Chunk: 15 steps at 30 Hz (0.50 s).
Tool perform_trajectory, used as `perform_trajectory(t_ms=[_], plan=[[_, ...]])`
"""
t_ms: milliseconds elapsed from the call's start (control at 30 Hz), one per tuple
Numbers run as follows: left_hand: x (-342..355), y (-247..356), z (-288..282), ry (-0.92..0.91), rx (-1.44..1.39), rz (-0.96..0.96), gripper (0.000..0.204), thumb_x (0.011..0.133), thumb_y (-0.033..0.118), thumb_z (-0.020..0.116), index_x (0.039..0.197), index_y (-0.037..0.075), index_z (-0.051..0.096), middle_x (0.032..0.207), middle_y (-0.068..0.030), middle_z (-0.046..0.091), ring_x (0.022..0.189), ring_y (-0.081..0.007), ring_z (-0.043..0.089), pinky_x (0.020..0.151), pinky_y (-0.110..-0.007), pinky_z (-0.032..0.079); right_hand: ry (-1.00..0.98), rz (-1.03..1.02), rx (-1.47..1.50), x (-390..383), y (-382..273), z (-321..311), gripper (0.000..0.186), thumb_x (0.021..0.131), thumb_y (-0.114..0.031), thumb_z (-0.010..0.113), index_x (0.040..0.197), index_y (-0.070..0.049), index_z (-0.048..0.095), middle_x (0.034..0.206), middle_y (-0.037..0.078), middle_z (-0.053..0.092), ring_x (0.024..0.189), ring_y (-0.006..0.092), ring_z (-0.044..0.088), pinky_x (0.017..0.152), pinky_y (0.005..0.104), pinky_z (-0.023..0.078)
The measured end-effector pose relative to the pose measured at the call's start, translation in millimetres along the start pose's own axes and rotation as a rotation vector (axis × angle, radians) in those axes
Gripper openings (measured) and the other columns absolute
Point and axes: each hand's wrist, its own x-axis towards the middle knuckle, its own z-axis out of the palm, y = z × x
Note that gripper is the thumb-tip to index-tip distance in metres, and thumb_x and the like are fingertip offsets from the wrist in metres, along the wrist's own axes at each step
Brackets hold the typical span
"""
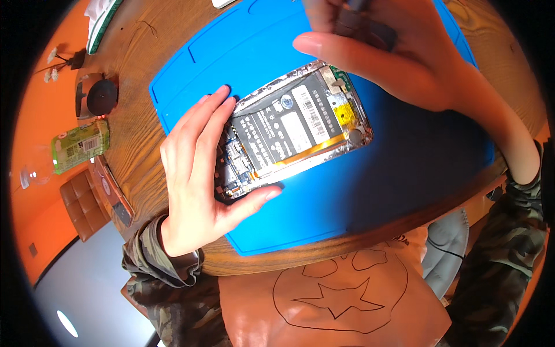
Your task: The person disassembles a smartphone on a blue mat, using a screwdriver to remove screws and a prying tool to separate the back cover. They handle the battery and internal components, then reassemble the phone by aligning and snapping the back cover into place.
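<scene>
Head view: left hand (191, 159) grasps the opened phone (298, 118) mid-mat (404, 165); right hand (419, 66), toward 1 o'clock, curls round a blurred dark thing (373, 34). Bare mat spreads toward 4 o'clock; wooden surface (139, 69) ends near 6; orange wall (34, 231), 9.

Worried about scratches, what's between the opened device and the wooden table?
The blue mat lies between the opened device and the wooden table, in the head view.

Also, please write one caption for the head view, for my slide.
Left hand holding one end of an opened phone on a blue mat, right hand raised nearby.
</scene>
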Motion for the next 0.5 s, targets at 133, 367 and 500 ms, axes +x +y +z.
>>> perform_trajectory(t_ms=[133, 367, 500], plan=[[-2, -2, 3, 0.025, -0.010, 0.018, 0.096, 0.074, 0.050, 0.086, 0.145, -0.002, 0.049, 0.151, -0.0205, 0.049, 0.135, -0.0376, 0.048, 0.111, -0.048, 0.034, -0.017, -0.077, -0.174, 3, 7, 2, 0.025, 0.096, -0.019, 0.069, 0.082, -0.001, 0.057, 0.060, 0.006, 0.046, 0.050, 0.0164, 0.047, 0.048, 0.0324, 0.034], [-10, -14, 5, 0.062, -0.084, 0.038, 0.093, 0.075, 0.049, 0.086, 0.146, 0.000, 0.050, 0.151, -0.0192, 0.047, 0.134, -0.0363, 0.047, 0.111, -0.049, 0.034, 0.092, 0.218, 0.037, 10, 5, 13, 0.026, 0.093, -0.018, 0.071, 0.080, 0.002, 0.062, 0.067, 0.005, 0.057, 0.060, 0.0116, 0.051, 0.053, 0.0304, 0.039], [-12, -19, 7, 0.083, -0.108, 0.026, 0.091, 0.076, 0.047, 0.086, 0.146, 0.001, 0.050, 0.150, -0.0184, 0.048, 0.134, -0.0355, 0.048, 0.110, -0.048, 0.034, 0.103, 0.200, 0.071, 14, 8, 21, 0.025, 0.094, -0.019, 0.070, 0.083, 0.002, 0.063, 0.072, 0.004, 0.060, 0.068, 0.0113, 0.053, 0.058, 0.0305, 0.043]])
